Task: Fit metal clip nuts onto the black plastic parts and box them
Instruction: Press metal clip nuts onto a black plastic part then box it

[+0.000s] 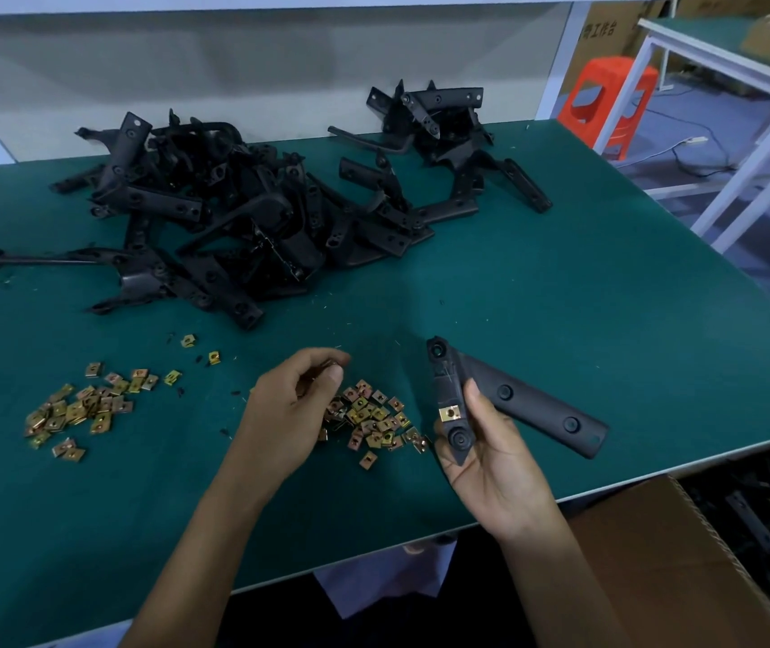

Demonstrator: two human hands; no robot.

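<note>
- Left hand [299, 404]: fingers curled just above the nut pile [374, 420], pinching what looks like one clip nut [330, 366].
- Right hand [490, 465]: fingers wrapped round the black part [528, 406], held just right of the nut pile, off the surface [560, 297].
- Step: turn nut open side forward, slide it squarely on until the holes align.
- Part: matt black, two arms; brass-coloured fitted nut [450, 413] on the short arm.
</note>
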